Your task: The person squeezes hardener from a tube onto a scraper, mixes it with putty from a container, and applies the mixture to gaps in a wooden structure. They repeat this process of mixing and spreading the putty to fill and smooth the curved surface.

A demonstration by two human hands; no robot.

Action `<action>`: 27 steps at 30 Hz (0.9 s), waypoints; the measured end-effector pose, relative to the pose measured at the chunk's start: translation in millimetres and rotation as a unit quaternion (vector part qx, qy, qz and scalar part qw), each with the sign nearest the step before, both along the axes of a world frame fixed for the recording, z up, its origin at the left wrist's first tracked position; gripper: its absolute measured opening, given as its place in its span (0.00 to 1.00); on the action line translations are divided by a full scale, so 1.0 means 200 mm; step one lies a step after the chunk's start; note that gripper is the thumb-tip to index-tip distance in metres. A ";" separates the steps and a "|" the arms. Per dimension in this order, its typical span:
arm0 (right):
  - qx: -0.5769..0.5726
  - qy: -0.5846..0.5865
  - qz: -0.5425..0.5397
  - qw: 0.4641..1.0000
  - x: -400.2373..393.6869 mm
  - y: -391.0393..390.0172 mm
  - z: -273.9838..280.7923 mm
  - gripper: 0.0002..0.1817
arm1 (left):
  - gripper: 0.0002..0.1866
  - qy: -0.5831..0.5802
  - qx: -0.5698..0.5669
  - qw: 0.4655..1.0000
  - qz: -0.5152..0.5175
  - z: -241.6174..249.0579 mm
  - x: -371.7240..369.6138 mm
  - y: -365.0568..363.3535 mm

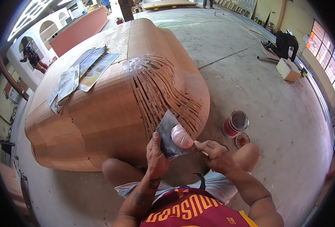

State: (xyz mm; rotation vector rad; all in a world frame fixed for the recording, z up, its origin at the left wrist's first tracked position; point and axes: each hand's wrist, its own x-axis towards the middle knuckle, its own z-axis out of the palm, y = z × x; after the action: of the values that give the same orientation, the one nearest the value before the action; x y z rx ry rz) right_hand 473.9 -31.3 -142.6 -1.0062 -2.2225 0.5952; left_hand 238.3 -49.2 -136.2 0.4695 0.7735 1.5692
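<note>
My left hand [157, 157] grips the lower left edge of a flat grey board [166, 126], thumb on top. A smooth mound of pale pink putty [181, 137] sits on the board. My right hand [215, 156] is closed around a slim tool that looks like a putty knife [202, 152], mostly hidden by the fingers. Its tip is close to the right side of the putty. Just beyond the board is a large curved plywood form [99, 125], with dark open slits between bent wooden strips [163, 89] at its rounded corner.
Sheets of newspaper [70, 80] lie on the form. An opened can [235, 124] stands on the floor to the right, beside its lid [242, 140]. A person [285, 43] crouches near a pale block [288, 70]; another person [33, 56] stands at the left.
</note>
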 end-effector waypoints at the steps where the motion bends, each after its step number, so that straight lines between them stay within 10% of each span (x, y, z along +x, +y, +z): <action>1: 0.007 -0.032 -0.014 0.999 0.03 0.00 -0.03 0.21 | 0.25 0.011 0.006 1.000 0.011 0.00 -0.02 0.01; 4: -0.329 0.261 -0.119 0.900 0.08 -0.03 -0.04 0.14 | 0.25 0.070 0.058 0.994 0.059 -0.05 -0.08 0.06; 7: -0.387 0.484 -0.053 0.783 0.04 -0.11 0.05 0.13 | 0.25 0.123 0.092 0.983 0.098 -0.08 -0.11 0.09; 20: -0.478 0.613 0.010 0.628 -0.20 0.00 -0.04 0.19 | 0.16 0.583 0.186 0.790 0.040 0.00 -0.04 0.00; 27: -0.470 0.601 0.047 0.644 -0.18 0.19 0.03 0.23 | 0.14 0.646 0.186 0.730 -0.125 0.05 -0.23 0.02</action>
State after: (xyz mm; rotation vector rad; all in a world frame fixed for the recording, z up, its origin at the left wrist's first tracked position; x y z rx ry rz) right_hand 438.1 7.1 -136.5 -0.5192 -0.6435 1.8838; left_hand 192.9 -44.7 -125.7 2.0002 1.3177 0.9408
